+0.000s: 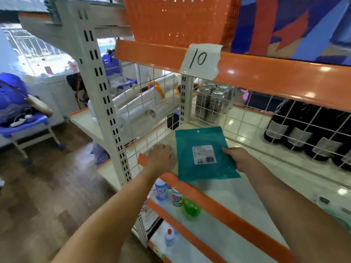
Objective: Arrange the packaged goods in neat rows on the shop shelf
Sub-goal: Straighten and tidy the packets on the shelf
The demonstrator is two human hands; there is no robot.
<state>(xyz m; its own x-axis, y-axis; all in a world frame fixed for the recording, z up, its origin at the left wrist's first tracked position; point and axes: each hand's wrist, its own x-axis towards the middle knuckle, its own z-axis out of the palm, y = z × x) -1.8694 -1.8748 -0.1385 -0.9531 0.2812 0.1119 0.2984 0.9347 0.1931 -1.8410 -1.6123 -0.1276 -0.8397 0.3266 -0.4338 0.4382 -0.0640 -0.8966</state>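
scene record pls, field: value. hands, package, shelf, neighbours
package: teal flat pouch, white label up, lying on shelf, near end over front lip
right hand: grips pouch's right edge
left hand: on shelf left of pouch, fingers curled, contact with pouch unclear
shelf: cream deck, orange lip
neighbours: cans behind mesh; dark bottles right

A shop, w/ retail shelving: slotted metal upright [106, 103] carrying orange-edged shelf [218, 202]. Right of the upright, paper tag "10" [200, 60] on the shelf edge above, cans [212, 101] and dark bottles [307, 133] behind wire grid. Below, drink bottles [171, 194]. Above, orange basket [178, 19].
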